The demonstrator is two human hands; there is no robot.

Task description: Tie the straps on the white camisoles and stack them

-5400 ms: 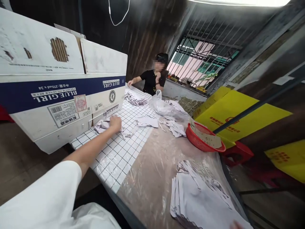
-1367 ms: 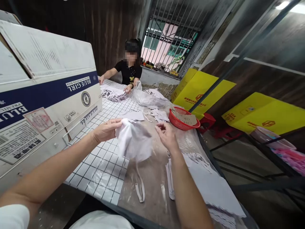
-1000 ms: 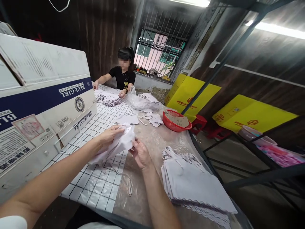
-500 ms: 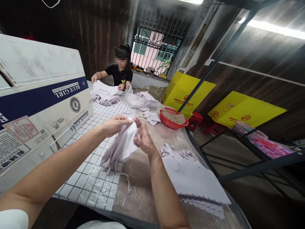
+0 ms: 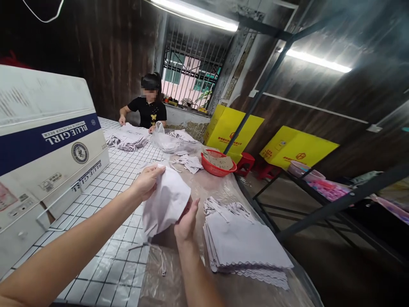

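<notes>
Pinches the top edge of a white cloth [image 5: 171, 192] with the left hand [image 5: 148, 181], thumb and fingers together. Rests the right hand [image 5: 185, 224] at the cloth's lower right edge, thumb raised clear, fingers mostly hidden; cannot tell whether gripping. Holds the cloth up over the seam between the white-grid and brown sides of the table [image 5: 121, 260]. Below it, a thin strap [image 5: 162, 264]. Near the table's right edge, a neat stack [image 5: 246, 238], scalloped hems toward the near right corner. Farther along that edge, a red basket [image 5: 220, 171] with a card [image 5: 220, 161] inside; left of it, loose cloths [image 5: 191, 163] and a clear bag [image 5: 166, 138]. At the far end, a pile [image 5: 128, 140] and a person [image 5: 147, 108] in black. At the left edge, a carton [image 5: 64, 140]. Behind, a barred window [image 5: 188, 72]; off to the right, yellow boxes [image 5: 234, 130] and a dark frame [image 5: 319, 209].
</notes>
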